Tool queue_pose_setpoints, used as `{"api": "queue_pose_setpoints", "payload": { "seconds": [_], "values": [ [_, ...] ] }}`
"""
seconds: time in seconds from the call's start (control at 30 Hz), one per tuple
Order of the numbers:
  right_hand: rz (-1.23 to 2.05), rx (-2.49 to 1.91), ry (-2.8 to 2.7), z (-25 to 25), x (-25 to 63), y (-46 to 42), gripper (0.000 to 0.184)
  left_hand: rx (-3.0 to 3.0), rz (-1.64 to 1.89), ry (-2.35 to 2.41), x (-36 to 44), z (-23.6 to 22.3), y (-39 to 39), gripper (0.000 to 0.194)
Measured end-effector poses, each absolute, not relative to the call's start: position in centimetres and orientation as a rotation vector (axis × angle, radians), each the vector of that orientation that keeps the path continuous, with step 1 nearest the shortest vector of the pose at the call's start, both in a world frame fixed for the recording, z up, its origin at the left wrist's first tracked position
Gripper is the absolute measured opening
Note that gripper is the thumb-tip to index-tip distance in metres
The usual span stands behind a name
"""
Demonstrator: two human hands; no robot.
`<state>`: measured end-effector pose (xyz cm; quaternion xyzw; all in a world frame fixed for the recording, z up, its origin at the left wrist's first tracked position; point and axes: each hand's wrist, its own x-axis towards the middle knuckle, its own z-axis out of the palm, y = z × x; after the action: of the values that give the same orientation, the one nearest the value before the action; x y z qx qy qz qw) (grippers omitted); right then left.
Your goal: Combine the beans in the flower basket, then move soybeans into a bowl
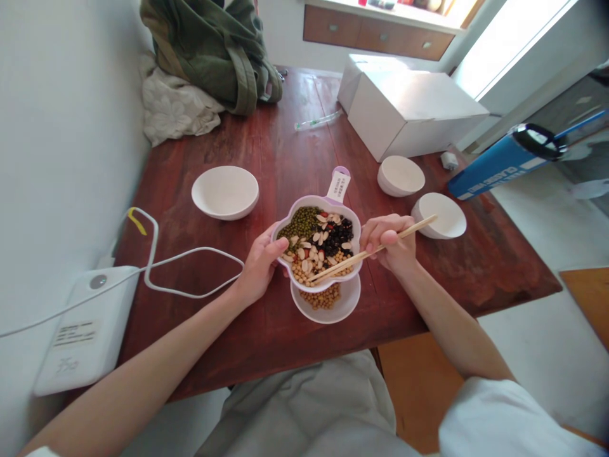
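My left hand (259, 266) grips the left rim of a lilac flower-shaped bowl (351, 213) filled with mixed beans and seeds: green, black, pale and yellow. The bowl is tilted over a small white bowl (349, 304) that holds some yellow beans. My right hand (390, 244) is closed on a pair of wooden chopsticks (366, 254). Their tips rest among the yellow beans at the lilac bowl's near edge.
Three white bowls stand on the red-brown wooden table (266, 152): one to the left (225, 192), two to the right (400, 175) (440, 216). White boxes (409, 111) and a green bag (214, 51) sit at the back. A white device with a cable (88, 324) lies at left.
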<state>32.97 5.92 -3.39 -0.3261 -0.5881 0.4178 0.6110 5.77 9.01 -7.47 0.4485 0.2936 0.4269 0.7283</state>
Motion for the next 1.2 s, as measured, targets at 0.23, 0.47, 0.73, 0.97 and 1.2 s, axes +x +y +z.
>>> {"api": "queue_pose_setpoints", "payload": {
  "seconds": [0.23,0.47,0.73,0.97,1.2],
  "values": [
    [0.967,-0.749,-1.216,-2.94,32.67,6.04,0.066,0.988,0.948,0.660,5.84,-7.45,8.91,0.059],
    [0.921,-0.820,-1.299,-3.26,33.05,5.83,0.059,0.980,0.952,0.671,5.80,-7.48,8.88,0.058],
    [0.974,-0.695,-1.268,-3.02,32.83,6.00,0.060,0.990,0.943,0.673,5.78,-7.46,8.92,0.060],
    [0.918,-0.788,-1.285,-2.99,32.97,5.84,0.060,0.976,0.945,0.673,5.81,-7.40,8.86,0.060],
    [0.965,-0.757,-1.308,-3.05,32.92,5.93,0.064,0.979,0.954,0.639,5.89,-7.37,8.94,0.056]
  ]
}}
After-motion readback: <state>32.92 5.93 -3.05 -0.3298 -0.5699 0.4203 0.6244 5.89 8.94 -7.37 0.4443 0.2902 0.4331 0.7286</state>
